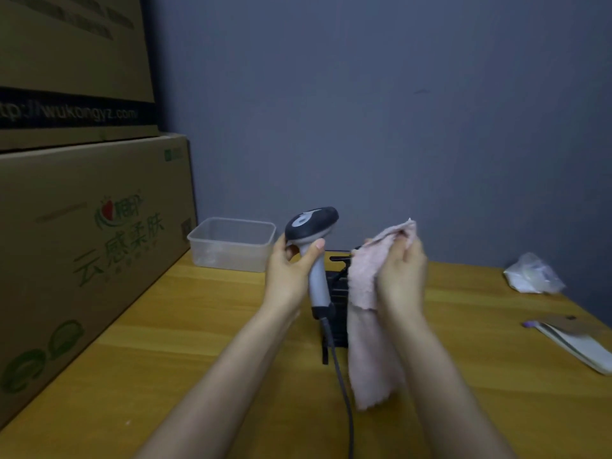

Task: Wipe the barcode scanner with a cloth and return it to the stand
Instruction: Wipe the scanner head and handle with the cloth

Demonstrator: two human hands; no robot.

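Observation:
My left hand grips the grey handle of the barcode scanner, which it holds upright above the table with its dark head on top. A grey cable hangs from the handle's base toward me. My right hand holds a pale pink cloth just right of the scanner; the cloth hangs down in a long strip and stands apart from the scanner. The black stand sits on the table behind the handle and the cloth, mostly hidden by them.
A clear plastic tub stands at the back left of the wooden table. Large cardboard boxes are stacked along the left. A crumpled plastic bag and a flat white item lie at the right.

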